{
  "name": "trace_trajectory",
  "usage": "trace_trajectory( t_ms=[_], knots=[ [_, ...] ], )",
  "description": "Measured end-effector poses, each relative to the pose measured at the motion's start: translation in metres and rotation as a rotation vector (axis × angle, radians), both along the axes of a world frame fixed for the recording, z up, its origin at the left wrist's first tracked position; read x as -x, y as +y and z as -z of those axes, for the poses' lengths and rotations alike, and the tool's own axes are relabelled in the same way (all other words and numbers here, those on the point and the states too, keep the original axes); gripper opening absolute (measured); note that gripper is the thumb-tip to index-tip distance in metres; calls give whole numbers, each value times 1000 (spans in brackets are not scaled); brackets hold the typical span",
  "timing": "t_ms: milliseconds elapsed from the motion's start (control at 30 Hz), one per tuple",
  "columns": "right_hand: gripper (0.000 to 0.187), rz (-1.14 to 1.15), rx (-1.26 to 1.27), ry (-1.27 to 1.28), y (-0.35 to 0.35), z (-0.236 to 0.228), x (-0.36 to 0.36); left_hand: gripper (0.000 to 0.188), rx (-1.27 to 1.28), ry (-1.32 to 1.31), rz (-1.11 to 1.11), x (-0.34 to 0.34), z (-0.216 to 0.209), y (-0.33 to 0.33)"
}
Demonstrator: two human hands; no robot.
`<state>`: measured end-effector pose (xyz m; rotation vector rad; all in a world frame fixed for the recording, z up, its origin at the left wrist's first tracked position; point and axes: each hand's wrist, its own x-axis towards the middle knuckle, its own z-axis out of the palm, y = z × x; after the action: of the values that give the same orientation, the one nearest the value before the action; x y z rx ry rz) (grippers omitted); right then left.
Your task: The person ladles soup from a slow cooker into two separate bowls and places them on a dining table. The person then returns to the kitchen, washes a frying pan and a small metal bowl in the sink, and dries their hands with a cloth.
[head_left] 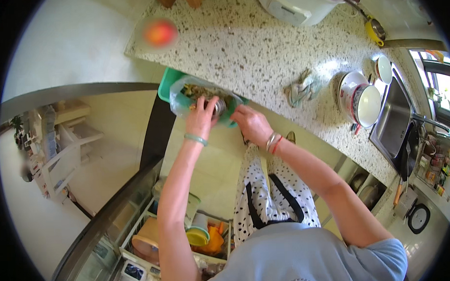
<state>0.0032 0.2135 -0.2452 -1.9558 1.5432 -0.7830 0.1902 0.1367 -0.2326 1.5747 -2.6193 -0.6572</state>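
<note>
Below the counter's edge stands a green bin (167, 85) lined with a clear plastic bag (177, 103). Food scraps (197, 90) lie inside the bag. My left hand (201, 115) reaches over the bin, its fingers curled round a small round metal container (219, 107). What is in the container cannot be made out. My right hand (254, 125) is closed at the bin's near right side, with its fingertips pinching the edge of the bag; the exact grip is partly hidden.
On the speckled counter (251, 50) are a blurred red fruit (160, 33), a crumpled cloth (304, 89), stacked bowls (367, 106) and a white appliance (299, 6). A sink (393, 110) lies at the right. Lower left stands a rack of containers (154, 237).
</note>
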Motion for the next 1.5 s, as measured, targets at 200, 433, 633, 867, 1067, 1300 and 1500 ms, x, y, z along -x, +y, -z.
trace_trajectory(
  t_ms=[200,433,633,867,1067,1300,1500],
  knots=[
    [17,-9,-20,22,-10,0,6,69,80,-32,19,-4,6,6],
    [19,82,-130,-120,-9,-15,10,71,-504,1210,-475,-13,-5,25],
    [22,407,-524,-942,-13,-82,29,76,-878,1620,-398,17,-38,47],
    [22,362,-383,-813,16,-131,101,76,-955,1630,-279,95,-83,70],
    [16,409,-244,-783,99,-169,218,85,-918,1473,-44,218,-132,127],
    [24,559,-334,-748,229,-173,417,95,-1193,1379,-54,422,-135,230],
    [16,1032,-230,-462,295,-65,588,41,-1093,846,-104,537,-52,280]
  ],
)
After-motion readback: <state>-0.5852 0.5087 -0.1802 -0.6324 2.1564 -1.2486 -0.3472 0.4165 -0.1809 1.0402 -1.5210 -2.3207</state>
